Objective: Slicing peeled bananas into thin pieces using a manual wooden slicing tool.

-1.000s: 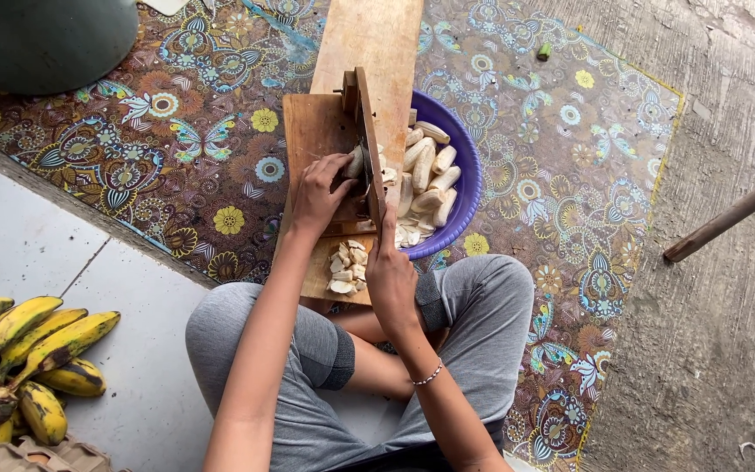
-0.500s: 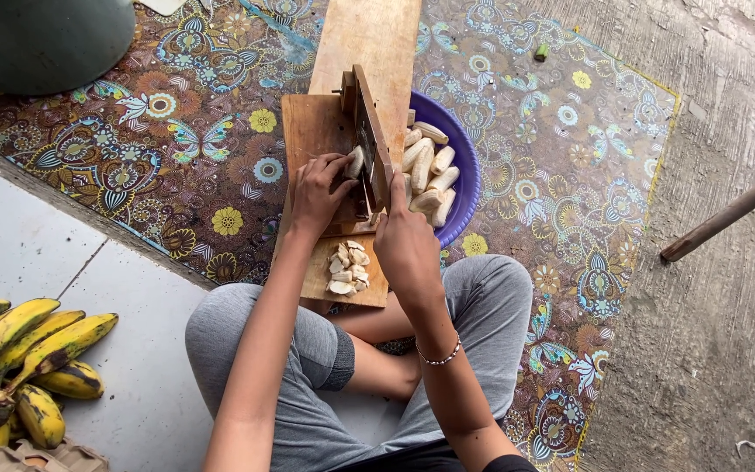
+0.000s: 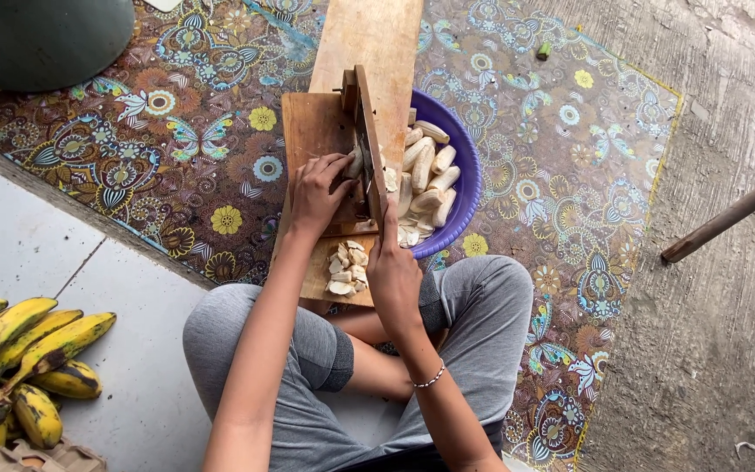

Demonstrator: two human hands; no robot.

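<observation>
Left hand (image 3: pixel 318 188) on banana (image 3: pixel 356 163), fingers (image 3: pixel 339 163) seemingly curled

Single head-worn view, looking steeply down from above the seated person's lap, fairly near; frame spans the patterned mat (image 3: pixel 176 166) and concrete floor (image 3: pixel 727 350).

We sit with the cutting board (image 3: pixel 312 140) just beyond our crossed knees, and we place everything else by it. On the board stands the hinged slicer (image 3: pixel 367 144), along its right edge. Our left hand (image 3: pixel 318 188) rests on the board, left of the slicer; our right hand (image 3: pixel 392 271) lies at the board's near right corner. A heap of slices (image 3: pixel 346 267) lies on the board's near end. The bowl (image 3: pixel 467 179) touches the board's right side, with peeled bananas (image 3: pixel 425 170) in it. A long plank (image 3: pixel 373 44) runs beyond the board. The banana bunch (image 3: pixel 19 358) lies well left of the board, nearer us.
</observation>
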